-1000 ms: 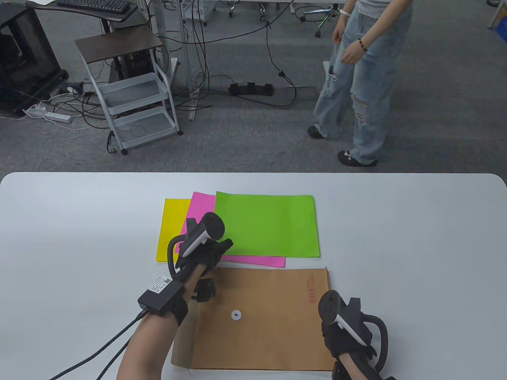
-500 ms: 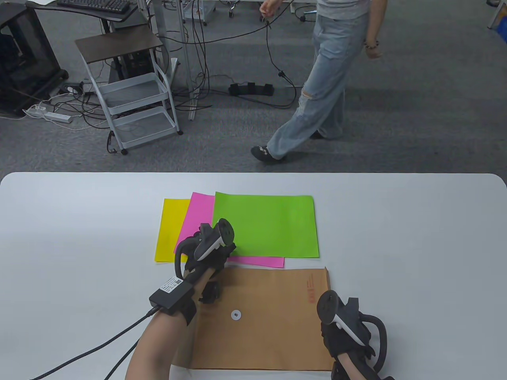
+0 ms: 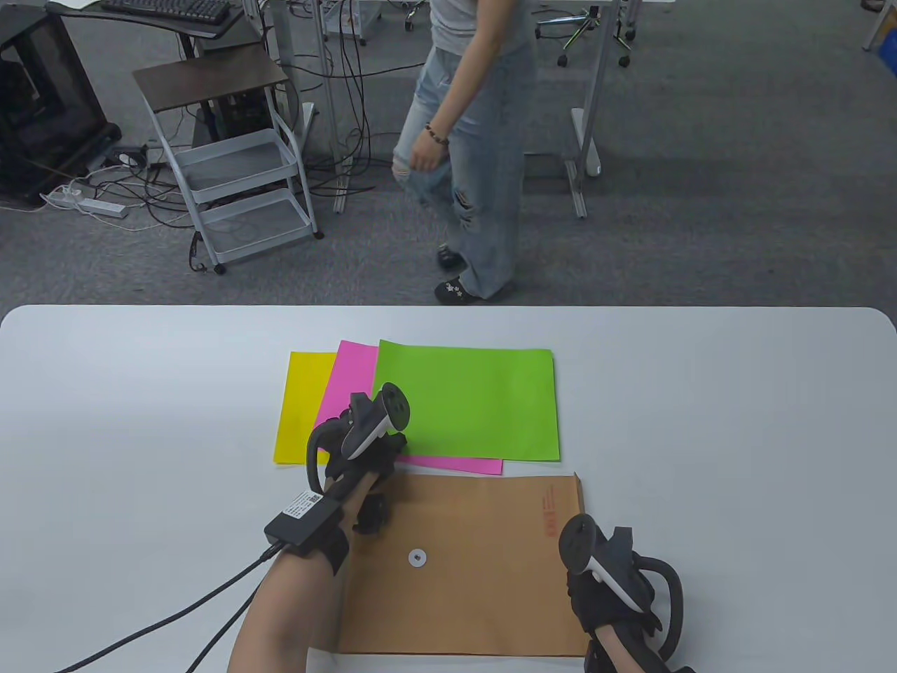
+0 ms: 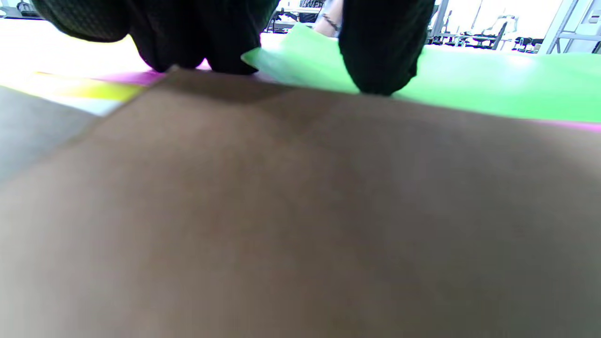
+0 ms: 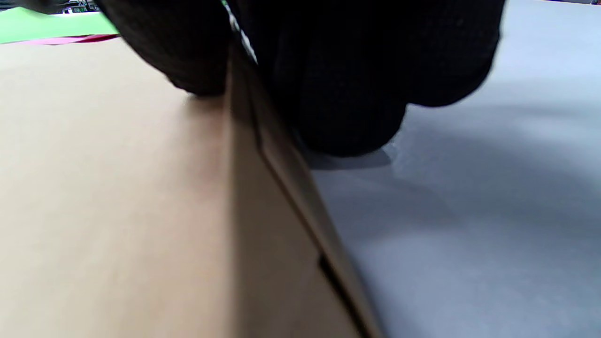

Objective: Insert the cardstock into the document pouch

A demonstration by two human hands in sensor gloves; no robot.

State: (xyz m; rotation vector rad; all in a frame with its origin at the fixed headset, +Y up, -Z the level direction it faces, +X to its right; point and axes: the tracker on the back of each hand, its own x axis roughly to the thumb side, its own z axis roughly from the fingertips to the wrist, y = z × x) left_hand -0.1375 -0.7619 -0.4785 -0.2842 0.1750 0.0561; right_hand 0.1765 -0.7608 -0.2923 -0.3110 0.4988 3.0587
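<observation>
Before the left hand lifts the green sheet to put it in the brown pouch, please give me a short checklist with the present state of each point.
1. Left hand has fingers on the green cardstock: ok; in the left wrist view the sheet's corner is raised between the fingers.
2. Only one sheet is taken: cannot tell; the pink sheet lies directly below.
3. Right hand holds the pouch at its right edge: ok.
4. Pouch mouth is opened: cannot tell; the right wrist view shows only the flap edge raised.
5. Green sheet is free of other things on top: ok.
</observation>
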